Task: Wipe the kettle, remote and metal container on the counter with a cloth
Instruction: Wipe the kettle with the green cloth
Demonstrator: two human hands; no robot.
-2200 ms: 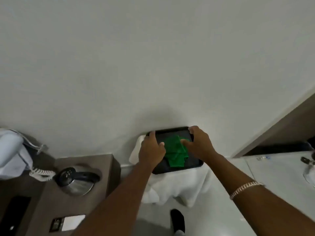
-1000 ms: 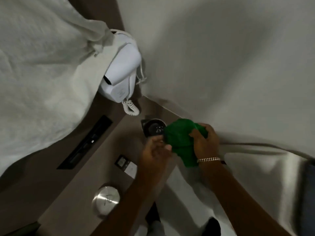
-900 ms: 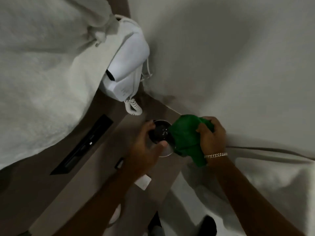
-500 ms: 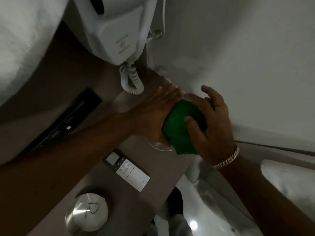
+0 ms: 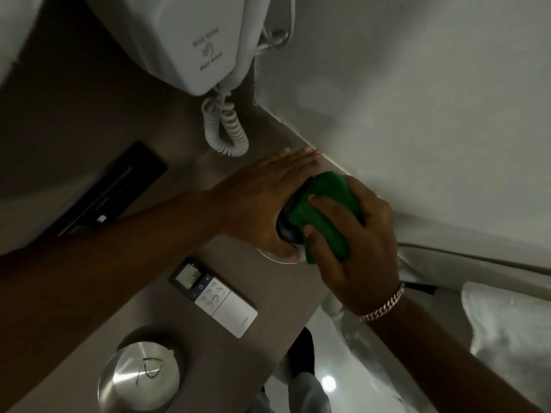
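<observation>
The kettle [image 5: 286, 231] stands at the far end of the brown counter [image 5: 185, 323], almost wholly hidden by my hands; only a dark part and a bit of shiny rim show. My left hand [image 5: 265, 201] lies flat against its left side, fingers straight. My right hand [image 5: 354, 234] presses a green cloth [image 5: 325, 210] onto the kettle's top and right side. A white remote [image 5: 214, 296] with a small screen lies on the counter just in front of the kettle. The round metal container [image 5: 140, 375] sits at the counter's near end.
A white wall-mounted hair dryer [image 5: 190, 40] with a coiled cord [image 5: 226, 126] hangs above the kettle. A black slot panel [image 5: 110, 186] is set in the surface at left. The white wall [image 5: 417, 99] runs close behind. White fabric [image 5: 507, 338] lies lower right.
The cloth came off the dark tray and onto the kettle. My left hand closed in on the kettle's side, and the cloth slid a little across its top in the last half second.
</observation>
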